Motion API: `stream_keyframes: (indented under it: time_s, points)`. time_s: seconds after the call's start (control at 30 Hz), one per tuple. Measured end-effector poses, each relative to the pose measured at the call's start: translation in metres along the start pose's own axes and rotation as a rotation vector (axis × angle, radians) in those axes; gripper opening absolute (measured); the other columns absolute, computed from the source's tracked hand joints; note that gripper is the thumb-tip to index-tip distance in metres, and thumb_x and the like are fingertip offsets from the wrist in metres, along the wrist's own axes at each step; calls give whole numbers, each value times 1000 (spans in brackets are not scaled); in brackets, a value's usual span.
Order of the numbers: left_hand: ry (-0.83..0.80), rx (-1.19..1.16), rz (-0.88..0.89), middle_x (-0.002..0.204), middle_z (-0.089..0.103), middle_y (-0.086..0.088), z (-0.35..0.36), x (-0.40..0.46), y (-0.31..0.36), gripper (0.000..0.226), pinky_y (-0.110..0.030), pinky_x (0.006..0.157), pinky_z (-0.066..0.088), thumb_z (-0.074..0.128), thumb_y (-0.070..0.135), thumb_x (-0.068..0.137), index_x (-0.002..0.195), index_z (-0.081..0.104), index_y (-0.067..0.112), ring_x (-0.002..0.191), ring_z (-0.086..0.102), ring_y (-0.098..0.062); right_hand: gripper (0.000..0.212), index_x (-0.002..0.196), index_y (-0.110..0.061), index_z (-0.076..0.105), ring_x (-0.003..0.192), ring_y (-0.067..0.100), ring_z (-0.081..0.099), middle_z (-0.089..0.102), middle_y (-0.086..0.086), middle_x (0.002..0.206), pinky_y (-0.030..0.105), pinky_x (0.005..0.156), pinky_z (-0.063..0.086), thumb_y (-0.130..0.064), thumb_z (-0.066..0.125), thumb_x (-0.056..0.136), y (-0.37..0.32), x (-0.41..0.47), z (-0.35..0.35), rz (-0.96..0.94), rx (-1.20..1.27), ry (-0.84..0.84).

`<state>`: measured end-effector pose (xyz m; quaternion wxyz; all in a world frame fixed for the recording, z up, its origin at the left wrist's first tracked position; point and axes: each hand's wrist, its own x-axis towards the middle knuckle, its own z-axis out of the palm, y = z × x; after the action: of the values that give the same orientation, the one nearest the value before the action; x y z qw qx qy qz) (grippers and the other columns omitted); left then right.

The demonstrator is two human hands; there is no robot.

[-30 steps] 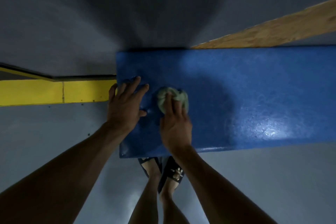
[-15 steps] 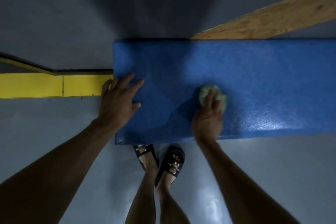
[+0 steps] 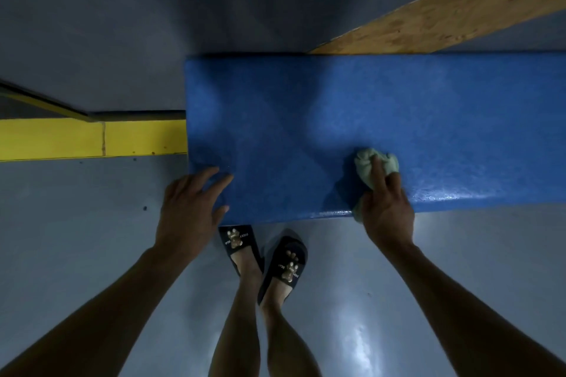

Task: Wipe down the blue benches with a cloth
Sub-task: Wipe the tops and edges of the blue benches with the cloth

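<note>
The person stands bent over the near edge of a blue bench (image 3: 352,119), looking straight down at it. The right hand (image 3: 386,208) has its grip closed on a crumpled pale green cloth (image 3: 372,164), the forefinger laid straight over the top of the wad while the other fingers curl round it; the cloth sits pressed on the blue surface close to the near edge, and a small corner of it hangs over that edge just beside the wrist. The left hand (image 3: 191,208) is at the bench's near left corner, its grip open and holding nothing, the fingers spread and nearly straight with their tips resting on the surface and the palm out over the floor. To the right of the cloth the blue surface shines under the light. Beneath the near edge, between the two arms, two feet in dark slippers (image 3: 266,254) with small gold ornaments stand on the glossy grey floor (image 3: 92,239), the left toes tucked under the bench. A yellow painted strip (image 3: 92,139) runs along the floor from the left and meets the bench's left end. Past the far edge, on the right, a plank of bare chipboard (image 3: 453,12) slants away.
</note>
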<state>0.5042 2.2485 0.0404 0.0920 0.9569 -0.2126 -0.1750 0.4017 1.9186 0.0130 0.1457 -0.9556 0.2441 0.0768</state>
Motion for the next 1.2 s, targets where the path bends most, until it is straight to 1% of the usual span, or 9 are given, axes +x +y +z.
stream_keyframes:
  time_s: [0.1, 0.17, 0.3, 0.43, 0.63, 0.83, 0.93, 1.1, 1.2]
  points:
    - [-41, -6, -17, 148, 46, -3, 3, -10, 0, 55, -50, 99, 43, 76, 24, 82, 134, 58, 22, 121, 53, -33, 74, 155, -25, 16, 138, 36, 34, 18, 10, 159, 47, 92, 48, -12, 47, 89, -41, -14, 21, 273, 108, 50]
    - [-82, -27, -22, 153, 39, -3, 3, -11, 1, 57, -50, 100, 43, 74, 22, 83, 137, 55, 22, 126, 50, -33, 77, 156, -26, 9, 133, 38, 40, 18, 11, 158, 43, 85, 51, -14, 46, 90, -84, -32, 37, 280, 146, -20]
    - [-139, -29, -54, 157, 32, 2, -1, -4, 3, 55, -45, 104, 40, 66, 21, 88, 141, 50, 26, 131, 45, -30, 71, 154, -18, 23, 108, 34, 57, 41, 11, 140, 40, 73, 57, -20, 51, 89, -135, -65, 51, -184, 131, -143]
    - [-193, -14, -70, 161, 23, 3, -1, -3, 4, 60, -45, 105, 39, 61, 17, 89, 145, 43, 28, 133, 41, -30, 70, 148, -20, 40, 96, 33, 62, 57, 9, 125, 37, 70, 53, -18, 59, 81, -87, -44, 29, -549, -45, -140]
    - [-232, -41, -82, 163, 16, 3, 4, -4, 1, 67, -47, 110, 36, 60, 11, 87, 148, 37, 29, 138, 35, -31, 73, 151, -25, 31, 106, 41, 53, 42, 15, 141, 45, 71, 53, -11, 58, 85, 18, -35, 0, -22, -39, -5]
    - [-239, -72, -72, 163, 16, 5, 4, -3, -1, 70, -46, 109, 37, 60, 9, 86, 148, 37, 29, 140, 32, -30, 75, 154, -27, 24, 128, 37, 46, 32, 7, 154, 46, 86, 51, -8, 52, 87, -70, -52, 36, 284, 199, 73]
    - [-267, -81, -46, 164, 13, 5, 2, -4, -8, 76, -46, 109, 36, 63, 8, 83, 150, 34, 29, 141, 30, -29, 72, 154, -25, 25, 126, 36, 50, 31, 6, 155, 45, 82, 56, -10, 51, 88, -138, -72, 55, 94, 260, -16]
    - [-236, -190, 47, 162, 21, 4, -5, -8, -25, 74, -49, 106, 39, 61, 0, 82, 149, 38, 23, 138, 37, -31, 67, 149, -21, 37, 93, 29, 65, 55, 6, 131, 34, 68, 56, -21, 57, 84, -170, -83, 59, -385, 130, -156]
    - [-138, -305, 57, 156, 36, 1, -9, -12, -46, 69, -50, 104, 44, 60, -6, 80, 144, 46, 15, 132, 48, -30, 68, 144, -25, 46, 101, 34, 64, 56, 8, 135, 37, 68, 55, -17, 62, 79, -125, -67, 46, -322, 0, -69]
